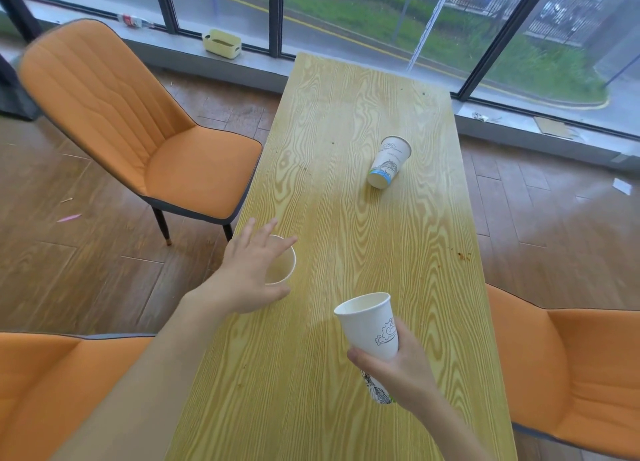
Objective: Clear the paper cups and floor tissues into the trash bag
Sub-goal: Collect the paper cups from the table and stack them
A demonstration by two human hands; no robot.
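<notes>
The person's right hand (pixel 398 374) is wrapped around the lower half of a white paper cup (pixel 372 325), tilted so its open mouth leans up and to the left, above the near part of the long wood-grain table (pixel 346 114). A blue line drawing of curling clouds runs along the cup's side; there are darker printed marks near its base, but I can't read any words on it.

The left hand (pixel 249 273) is spread wide, fingers fanned, over the mouth of a second paper cup (pixel 285 264) that stands upright close to the table's left edge. Whether the fingers touch the rim I cannot tell; they are not closed on it.

A third paper cup (pixel 389 160) lies tipped over farther up the table, well apart from both hands, mouth toward the window. It has a blue band near its base and fine grey print, too small to read.

An orange padded chair (pixel 121 114) stands to the left of the table. On the sill sit a pale yellow storage box (pixel 221 43) and a plastic bottle (pixel 133 20) lying on its side. A white scrap of paper (pixel 621 186) lies on the floor at the right.
</notes>
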